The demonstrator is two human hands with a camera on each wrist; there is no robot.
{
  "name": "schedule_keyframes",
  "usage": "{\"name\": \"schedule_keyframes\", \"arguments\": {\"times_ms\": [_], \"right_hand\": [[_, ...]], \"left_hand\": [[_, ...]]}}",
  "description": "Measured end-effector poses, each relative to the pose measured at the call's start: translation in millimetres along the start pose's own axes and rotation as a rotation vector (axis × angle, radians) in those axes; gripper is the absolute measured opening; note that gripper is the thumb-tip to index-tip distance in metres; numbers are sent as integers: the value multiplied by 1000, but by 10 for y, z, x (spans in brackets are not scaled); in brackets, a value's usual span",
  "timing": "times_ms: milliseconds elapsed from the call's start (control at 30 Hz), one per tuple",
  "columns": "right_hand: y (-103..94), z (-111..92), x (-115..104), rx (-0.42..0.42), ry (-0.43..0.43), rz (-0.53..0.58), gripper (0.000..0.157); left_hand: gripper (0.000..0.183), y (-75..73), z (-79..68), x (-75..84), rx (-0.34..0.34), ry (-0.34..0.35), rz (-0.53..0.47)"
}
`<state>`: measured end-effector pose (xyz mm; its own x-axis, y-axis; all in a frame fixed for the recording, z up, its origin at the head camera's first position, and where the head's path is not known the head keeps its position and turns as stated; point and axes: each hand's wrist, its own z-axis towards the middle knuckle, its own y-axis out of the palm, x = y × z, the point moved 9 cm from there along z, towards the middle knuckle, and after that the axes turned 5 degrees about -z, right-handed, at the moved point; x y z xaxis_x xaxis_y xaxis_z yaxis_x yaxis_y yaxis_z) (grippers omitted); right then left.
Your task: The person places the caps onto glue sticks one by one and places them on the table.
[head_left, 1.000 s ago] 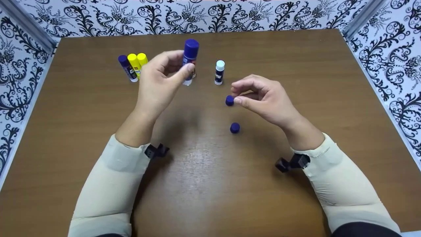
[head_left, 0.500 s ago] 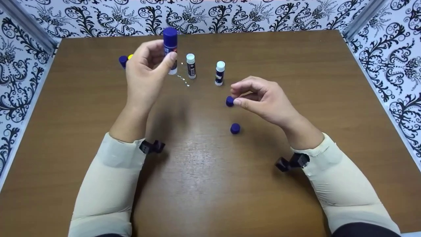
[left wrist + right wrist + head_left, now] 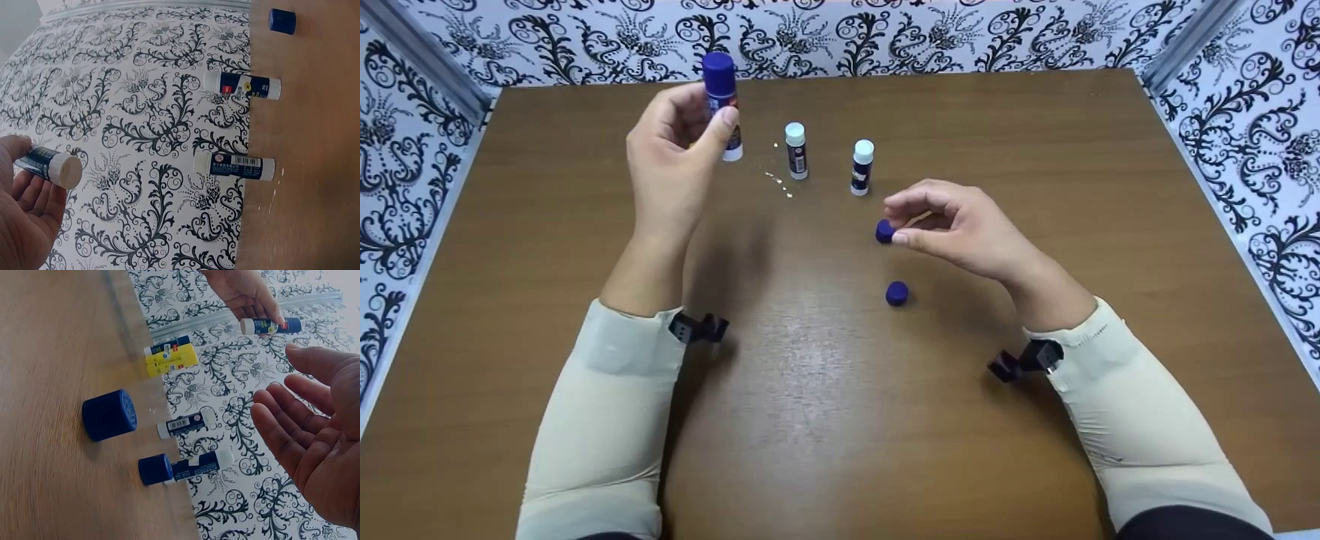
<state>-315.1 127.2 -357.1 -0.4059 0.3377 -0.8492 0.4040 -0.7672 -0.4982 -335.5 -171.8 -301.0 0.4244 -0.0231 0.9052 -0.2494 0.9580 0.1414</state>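
My left hand grips a capped glue stick upright above the back left of the table, thumb in front and fingers behind. Its white base faces the camera in the left wrist view. My right hand hovers with relaxed, slightly bent fingers and holds nothing. Just by its fingertips in the head view stands a blue cap; nearer the front is a second blue cap. Two uncapped glue sticks with white tops, one left and one right, stand upright between the hands.
Yellow glue sticks and a blue-capped glue stick stand at the back left, mostly hidden behind my left hand in the head view. Small white smears mark the table. A patterned wall borders the wooden table.
My left hand has carried the capped glue stick left and toward the back, uncovering the left uncapped glue stick and the white smears. My right hand has barely moved.
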Motion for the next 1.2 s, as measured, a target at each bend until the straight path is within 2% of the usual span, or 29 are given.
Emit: {"name": "schedule_keyframes", "arguments": {"times_ms": [233, 533, 1200], "right_hand": [[53, 11, 65, -56, 16, -17, 37], [135, 20, 132, -128, 29, -72, 38], [182, 32, 215, -161, 70, -104, 38]], "left_hand": [[20, -88, 35, 1, 45, -12, -34], [22, -219, 118, -86, 90, -35, -40], [20, -614, 272, -266, 212, -32, -80]]}}
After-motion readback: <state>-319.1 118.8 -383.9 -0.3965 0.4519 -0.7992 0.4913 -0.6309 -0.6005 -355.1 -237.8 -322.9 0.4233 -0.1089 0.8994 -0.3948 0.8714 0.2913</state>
